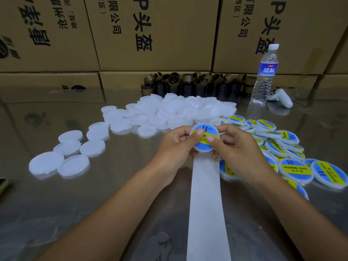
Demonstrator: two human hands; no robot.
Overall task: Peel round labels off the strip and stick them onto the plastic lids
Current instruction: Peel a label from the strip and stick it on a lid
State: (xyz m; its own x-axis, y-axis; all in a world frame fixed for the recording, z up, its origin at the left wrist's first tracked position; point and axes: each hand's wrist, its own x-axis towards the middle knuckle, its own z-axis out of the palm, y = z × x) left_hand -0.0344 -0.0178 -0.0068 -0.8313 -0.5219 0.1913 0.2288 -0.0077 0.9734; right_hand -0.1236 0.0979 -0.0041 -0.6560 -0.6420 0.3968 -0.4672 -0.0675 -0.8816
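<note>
Both hands hold one white plastic lid (204, 146) above the table, with a round blue and yellow label on its top. My left hand (177, 146) grips its left edge, thumb pressing on the label. My right hand (237, 147) grips its right edge, thumb also on the label. The white backing strip (206, 204) runs from under the lid toward me. A heap of bare white lids (169, 112) lies beyond the hands, with more scattered at the left. Labelled lids (293, 168) are piled at the right.
A water bottle (263, 72) stands at the back right beside a white controller (280, 97). Brown cardboard cores (188, 83) line the back of the shiny table (94, 204). Cardboard boxes (150, 34) form a wall behind. A dark object (2, 185) lies at the left edge.
</note>
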